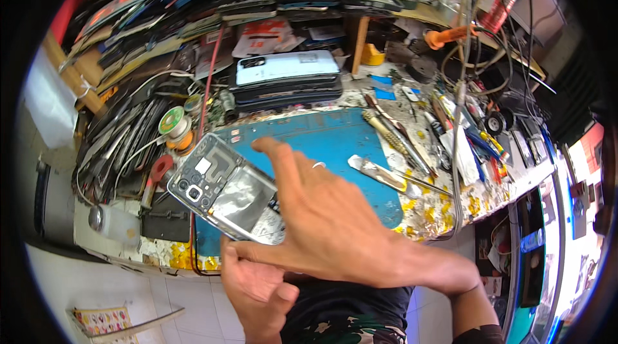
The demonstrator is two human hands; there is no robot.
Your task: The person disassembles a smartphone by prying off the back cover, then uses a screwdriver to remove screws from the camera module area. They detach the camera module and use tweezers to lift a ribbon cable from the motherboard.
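Both hands working an opened phone back over the blue mat.
Left hand (257, 292) gripping phone frame (222, 186) from below; right hand (322, 215) spread flat, pressing its lower edge, w/ mat (335, 144) beneath.

Glossy metallic phone frame (222, 187), matt blue mat (335, 144)
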